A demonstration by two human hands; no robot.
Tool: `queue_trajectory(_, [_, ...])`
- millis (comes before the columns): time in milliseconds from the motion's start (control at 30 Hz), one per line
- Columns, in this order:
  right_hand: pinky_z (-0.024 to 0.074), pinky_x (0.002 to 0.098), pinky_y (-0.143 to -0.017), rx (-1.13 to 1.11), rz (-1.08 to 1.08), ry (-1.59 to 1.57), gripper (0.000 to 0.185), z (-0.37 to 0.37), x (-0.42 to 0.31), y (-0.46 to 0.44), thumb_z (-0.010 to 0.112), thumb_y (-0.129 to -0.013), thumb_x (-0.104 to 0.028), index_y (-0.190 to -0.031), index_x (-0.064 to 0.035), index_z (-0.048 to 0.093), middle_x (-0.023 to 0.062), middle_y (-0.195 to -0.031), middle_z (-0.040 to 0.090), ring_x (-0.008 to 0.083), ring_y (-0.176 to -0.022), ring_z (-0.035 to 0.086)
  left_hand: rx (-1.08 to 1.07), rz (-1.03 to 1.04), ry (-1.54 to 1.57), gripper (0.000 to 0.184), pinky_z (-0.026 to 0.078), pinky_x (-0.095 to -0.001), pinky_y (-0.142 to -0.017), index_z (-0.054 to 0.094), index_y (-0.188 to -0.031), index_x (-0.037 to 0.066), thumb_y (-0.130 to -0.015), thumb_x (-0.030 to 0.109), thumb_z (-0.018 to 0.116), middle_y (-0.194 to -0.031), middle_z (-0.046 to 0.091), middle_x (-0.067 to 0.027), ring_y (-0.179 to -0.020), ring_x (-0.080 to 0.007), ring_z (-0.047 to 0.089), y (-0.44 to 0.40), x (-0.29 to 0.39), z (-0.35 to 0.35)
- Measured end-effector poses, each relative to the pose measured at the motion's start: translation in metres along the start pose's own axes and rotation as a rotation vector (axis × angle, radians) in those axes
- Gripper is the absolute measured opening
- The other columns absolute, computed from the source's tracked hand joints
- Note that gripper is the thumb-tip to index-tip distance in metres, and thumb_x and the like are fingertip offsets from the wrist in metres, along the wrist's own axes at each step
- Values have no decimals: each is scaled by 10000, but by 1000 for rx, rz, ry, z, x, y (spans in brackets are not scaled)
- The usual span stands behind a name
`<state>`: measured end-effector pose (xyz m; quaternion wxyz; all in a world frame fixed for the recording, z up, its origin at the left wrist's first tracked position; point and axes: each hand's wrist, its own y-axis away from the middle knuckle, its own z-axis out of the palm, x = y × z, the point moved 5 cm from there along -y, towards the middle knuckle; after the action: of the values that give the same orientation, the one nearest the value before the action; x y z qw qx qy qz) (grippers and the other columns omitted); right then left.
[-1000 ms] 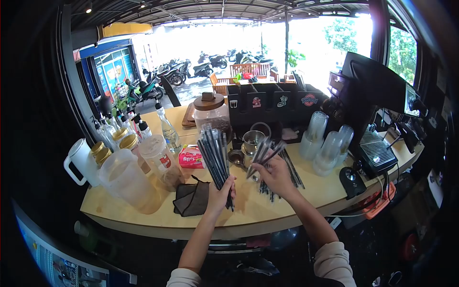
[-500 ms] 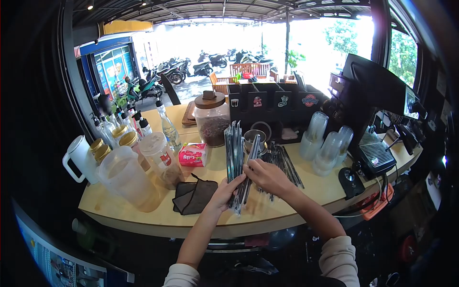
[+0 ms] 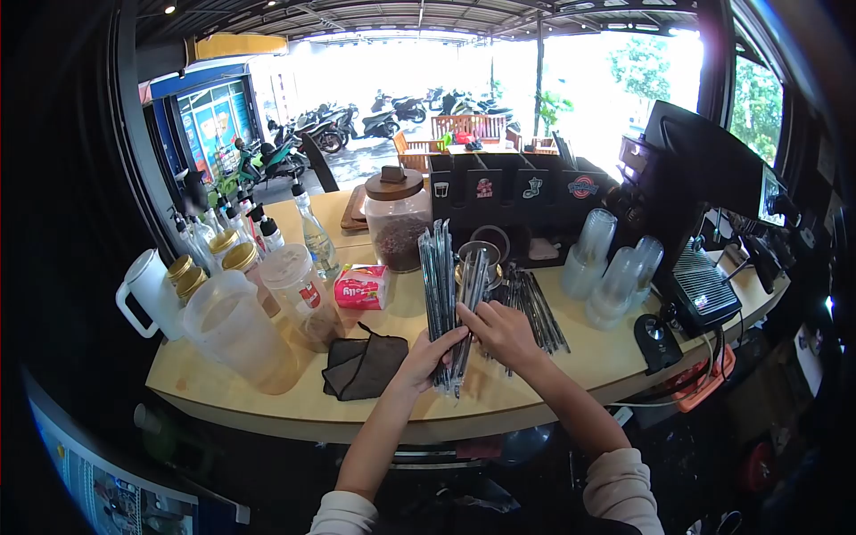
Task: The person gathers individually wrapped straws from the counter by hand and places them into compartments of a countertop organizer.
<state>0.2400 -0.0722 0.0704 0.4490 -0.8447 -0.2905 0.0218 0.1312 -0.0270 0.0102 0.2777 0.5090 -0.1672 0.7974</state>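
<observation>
Black straws in clear wrappers (image 3: 438, 276) stand upright in a bundle, with my left hand (image 3: 430, 358) closed around their lower part. Against the right side of that bundle, my right hand (image 3: 501, 332) is closed on a smaller bunch of wrapped straws (image 3: 473, 278). The two bunches meet between my hands, and the fingertips are partly hidden there. Behind and right of my right hand, more loose straws (image 3: 540, 312) lie on the counter. A round metal container (image 3: 489, 259) sits just behind the straws, partly covered by them.
On the wooden counter (image 3: 415, 312) are a dark cloth (image 3: 364, 364), a pink tissue pack (image 3: 362, 287), a plastic pitcher (image 3: 234, 330) and a lidded jar (image 3: 397, 223). Stacked clear cups (image 3: 613, 290) and an espresso machine (image 3: 700, 276) stand at right. A black organizer (image 3: 517, 192) lines the back.
My right hand has shifted slightly right, and the bunch in it now looks more spread out beside the left bundle. My left hand has hardly moved.
</observation>
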Motion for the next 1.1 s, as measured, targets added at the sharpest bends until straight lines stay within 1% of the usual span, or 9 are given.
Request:
queue_trajectory(200, [432,287,-486,-22,62,-41,522,3,-2,3,625,-558,-90,-1071,-50,540,34,-711,459,180,-588,507,27,16,-32,211,330,-178,-409,599,-841,27,-777,222,648,-560,479,42,-439,-30,400,5,6,7])
queue_trajectory(300, [440,265,-492,6,157,-224,459,7,0,5,599,-633,-20,-1085,-42,527,57,-756,504,165,-628,543,30,37,-31,215,337,-182,-410,601,-841,19,-778,220,647,-550,478,35,-435,-36,406,6,5,8])
queue_trajectory(367, [455,252,-584,-29,458,-735,358,15,8,7,516,-734,22,-1088,-34,518,58,-829,552,129,-718,562,47,75,-63,204,341,-191,-416,598,-821,20,-780,215,647,-533,474,30,-431,-40,411,10,11,11])
queue_trajectory(400, [455,252,-584,-28,456,-736,358,16,9,7,516,-734,22,-1088,-34,518,58,-829,552,129,-718,562,48,76,-63,204,341,-191,-416,598,-821,20,-780,215,647,-533,474,30,-431,-40,411,9,10,8])
queue_trajectory(467, [452,224,-619,10,755,-1402,288,32,15,12,418,-798,19,-1072,-31,489,58,-885,559,109,-759,555,33,87,-203,192,341,-196,-421,593,-804,28,-782,211,646,-520,468,30,-434,-41,419,6,7,1])
queue_trajectory(567, [449,225,-679,161,956,-1747,256,31,19,10,425,-848,-33,-1103,-39,431,40,-926,546,93,-794,541,-4,71,-248,188,339,-195,-422,587,-790,36,-784,215,646,-515,465,33,-438,-41,421,8,4,1])
queue_trajectory(733, [430,268,-807,265,899,-1592,331,37,20,9,497,-825,1,-1134,-30,379,67,-1008,547,120,-912,536,-22,111,-319,202,340,-195,-420,581,-755,44,-786,234,644,-507,474,28,-440,-43,439,3,-5,-3])
queue_trajectory(800, [450,239,-704,367,1003,-1636,422,37,19,9,554,-797,12,-1172,-39,368,56,-905,539,89,-802,535,-31,124,-367,208,341,-196,-419,576,-738,49,-787,240,644,-504,477,26,-441,-44,446,3,-6,-4])
queue_trajectory(1100, [447,220,-629,255,929,-1817,397,33,14,3,472,-879,-76,-1243,19,345,44,-810,534,86,-696,517,7,165,-292,258,352,-205,-428,533,-691,56,-817,268,609,-511,480,16,-450,-48,448,0,-13,-14])
